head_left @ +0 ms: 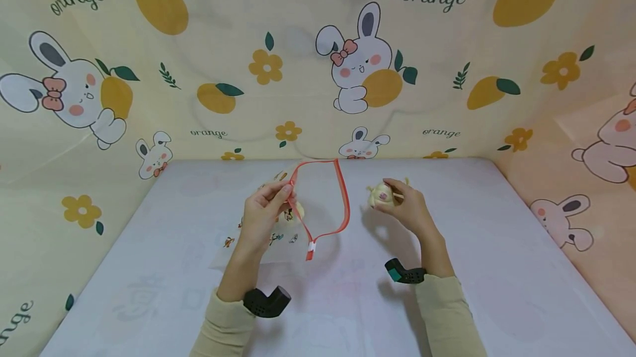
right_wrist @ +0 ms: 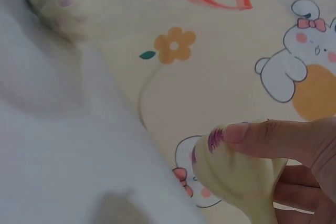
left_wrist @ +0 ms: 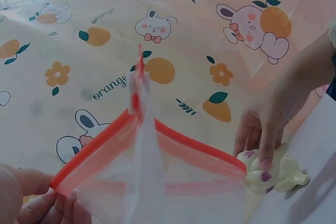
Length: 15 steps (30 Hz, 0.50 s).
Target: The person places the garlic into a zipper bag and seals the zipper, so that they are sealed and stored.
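My left hand (head_left: 262, 211) pinches the rim of a clear zip bag (head_left: 345, 197) between thumb and fingers. The bag's red-edged mouth is spread wide, and a white slider (head_left: 312, 246) sits at its near corner. Small cartoon figures are printed on the clear plastic. To the right of the mouth, my right hand (head_left: 414, 211) grips a pale garlic bulb (right_wrist: 226, 171) with purple streaks, held above the table. In the left wrist view this garlic bulb (left_wrist: 260, 174) appears just beside the bag's red rim. Another pale bulb (right_wrist: 58, 3) shows through the bag's plastic.
A white-covered table (head_left: 164, 296) lies under both hands. Behind and along its sides rises a cloth (head_left: 298, 103) printed with rabbits, oranges and flowers. Black cameras are strapped on both wrists.
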Tool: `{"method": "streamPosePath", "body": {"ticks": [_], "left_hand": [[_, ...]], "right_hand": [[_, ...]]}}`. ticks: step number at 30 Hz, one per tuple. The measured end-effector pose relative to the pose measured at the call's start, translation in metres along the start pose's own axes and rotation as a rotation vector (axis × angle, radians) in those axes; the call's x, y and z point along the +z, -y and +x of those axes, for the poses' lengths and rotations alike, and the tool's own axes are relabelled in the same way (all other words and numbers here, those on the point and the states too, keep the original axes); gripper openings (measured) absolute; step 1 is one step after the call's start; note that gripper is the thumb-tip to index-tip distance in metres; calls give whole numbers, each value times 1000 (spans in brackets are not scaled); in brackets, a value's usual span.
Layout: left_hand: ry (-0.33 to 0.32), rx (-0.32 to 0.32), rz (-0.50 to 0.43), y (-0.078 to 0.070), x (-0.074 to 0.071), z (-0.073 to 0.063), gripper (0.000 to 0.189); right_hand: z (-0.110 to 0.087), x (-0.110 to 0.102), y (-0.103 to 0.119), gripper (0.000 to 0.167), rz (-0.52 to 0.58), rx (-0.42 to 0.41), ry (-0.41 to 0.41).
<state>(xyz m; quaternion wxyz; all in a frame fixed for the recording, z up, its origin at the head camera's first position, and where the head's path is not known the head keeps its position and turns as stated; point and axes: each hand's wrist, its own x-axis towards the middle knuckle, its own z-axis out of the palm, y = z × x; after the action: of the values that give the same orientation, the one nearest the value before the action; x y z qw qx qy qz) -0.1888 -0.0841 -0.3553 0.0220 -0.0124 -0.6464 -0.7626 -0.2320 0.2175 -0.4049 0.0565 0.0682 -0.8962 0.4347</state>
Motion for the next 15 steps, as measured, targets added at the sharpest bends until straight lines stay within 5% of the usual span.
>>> {"method": "streamPosePath", "body": {"ticks": [15], "left_hand": [[23, 33, 4, 1, -1, -2, 32]], "right_hand": [[-7, -6, 20, 64, 35, -30, -5]]}}
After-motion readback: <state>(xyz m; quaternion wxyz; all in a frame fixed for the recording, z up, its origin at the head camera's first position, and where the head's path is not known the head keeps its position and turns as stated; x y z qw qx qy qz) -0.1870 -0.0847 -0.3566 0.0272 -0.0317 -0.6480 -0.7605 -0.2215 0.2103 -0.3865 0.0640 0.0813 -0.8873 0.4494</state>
